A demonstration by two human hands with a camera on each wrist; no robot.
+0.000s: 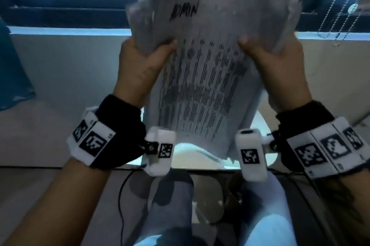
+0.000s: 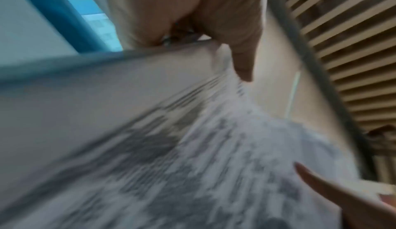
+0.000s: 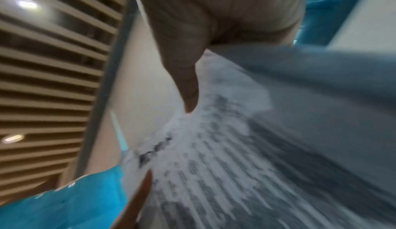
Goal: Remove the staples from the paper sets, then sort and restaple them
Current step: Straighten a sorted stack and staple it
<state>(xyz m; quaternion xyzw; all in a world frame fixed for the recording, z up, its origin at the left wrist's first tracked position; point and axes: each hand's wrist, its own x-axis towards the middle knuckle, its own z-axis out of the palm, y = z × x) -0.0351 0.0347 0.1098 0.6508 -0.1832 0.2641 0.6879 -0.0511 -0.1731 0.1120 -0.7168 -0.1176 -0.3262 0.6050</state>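
A thick stack of printed paper sheets is held upright in front of me, its top page covered in lines of text with "ADMIN" handwritten near the top. My left hand grips the stack's left edge, thumb on the front page. On the opposite edge my right hand grips the same way. Both wrist views are blurred: the left wrist view shows the printed page under my left thumb, the right wrist view shows the page under my right thumb. No staple, stapler or staple remover is visible.
A pale desk runs below the papers, with a lit white patch at its near edge. A blue cloth hangs at far left. Bead chains dangle at upper right. My knees and a black cable show below.
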